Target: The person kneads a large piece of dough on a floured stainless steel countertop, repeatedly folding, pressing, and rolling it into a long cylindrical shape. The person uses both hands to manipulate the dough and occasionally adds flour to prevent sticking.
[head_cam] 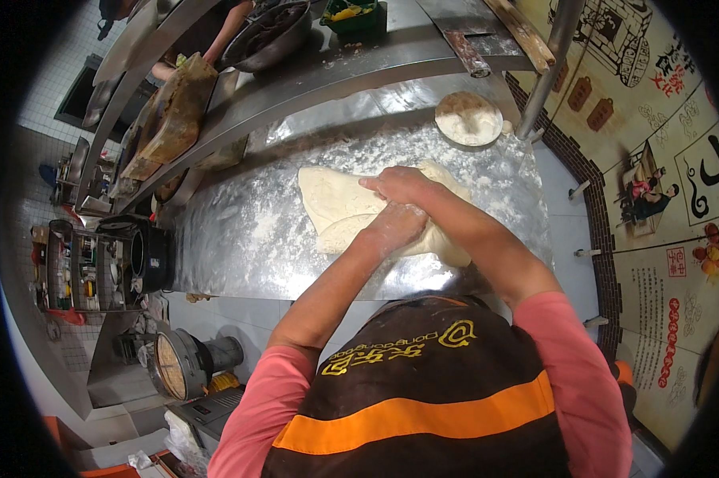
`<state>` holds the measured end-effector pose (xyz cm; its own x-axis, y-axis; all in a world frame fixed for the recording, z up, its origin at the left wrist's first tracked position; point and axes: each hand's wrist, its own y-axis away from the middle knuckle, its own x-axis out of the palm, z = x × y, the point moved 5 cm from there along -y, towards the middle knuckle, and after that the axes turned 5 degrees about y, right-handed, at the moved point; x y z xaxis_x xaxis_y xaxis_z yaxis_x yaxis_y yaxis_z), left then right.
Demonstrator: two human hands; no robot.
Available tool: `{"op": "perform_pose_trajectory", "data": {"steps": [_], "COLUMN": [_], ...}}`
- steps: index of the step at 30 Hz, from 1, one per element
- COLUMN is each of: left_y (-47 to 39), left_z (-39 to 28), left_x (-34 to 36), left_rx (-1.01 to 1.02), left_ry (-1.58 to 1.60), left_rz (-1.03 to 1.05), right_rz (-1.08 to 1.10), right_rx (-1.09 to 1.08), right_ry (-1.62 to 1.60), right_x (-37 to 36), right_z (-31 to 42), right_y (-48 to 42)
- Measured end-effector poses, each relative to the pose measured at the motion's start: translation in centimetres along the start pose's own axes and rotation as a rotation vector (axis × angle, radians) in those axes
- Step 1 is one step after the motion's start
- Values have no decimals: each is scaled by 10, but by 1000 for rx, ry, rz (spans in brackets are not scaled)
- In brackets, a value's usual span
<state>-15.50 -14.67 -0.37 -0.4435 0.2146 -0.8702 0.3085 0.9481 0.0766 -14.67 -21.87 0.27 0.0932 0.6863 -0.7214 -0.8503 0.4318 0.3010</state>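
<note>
A large, pale slab of dough (341,194) lies folded and uneven on the floured metal worktable (228,239). Both hands press on its middle, one close against the other. My left hand (400,224) is curled into the dough at the fold, knuckles up, with its fingertips hidden. Just beyond it, my right hand (402,184) bears down on the dough; a digit points left and the other fingertips are hard to make out. Whether either hand grips the dough cannot be seen. Loose flour is scattered around it.
A bowl of flour (470,122) stands at the table's far right. Above the back edge runs a metal shelf (335,66) with a large metal bowl (269,39), a green basket (350,15) and a cleaver (467,51). Behind it, another person's arm (231,30) shows. A black bin-like container (150,254) adjoins the left end.
</note>
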Motion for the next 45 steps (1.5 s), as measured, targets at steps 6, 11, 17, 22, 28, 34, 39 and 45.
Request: {"op": "perform_pose_trajectory", "data": {"steps": [6,11,17,22,28,34,39,45], "left_y": [9,3,18,12,10,22,22,31], "left_z": [-2,5,11,24,18,0,1,34], "left_x": [-10,0,-10,-5,-7,-11,-14,9], "left_rx": [-94,8,-49,-244,-185,-327,-310,-97], "left_ry": [222,83,-46,209,339,668,748,336], "left_rz": [-152,-293,-278,-179,-76,-135,-125,-272], "right_rz": [-170,-300,-498,-719,-463,-248,-274,-269], "right_rx": [-158,-267,-181,-379,13,132,142,-357], "right_ry": [144,284,99,-77,-558,-698,-631,255], "right_x": [14,21,12,26,26,27,19,22], "right_z": [12,-21,-42,-12,-29,-44,-32,40], "right_y": [28,22,32,41,25,7,15,35]}}
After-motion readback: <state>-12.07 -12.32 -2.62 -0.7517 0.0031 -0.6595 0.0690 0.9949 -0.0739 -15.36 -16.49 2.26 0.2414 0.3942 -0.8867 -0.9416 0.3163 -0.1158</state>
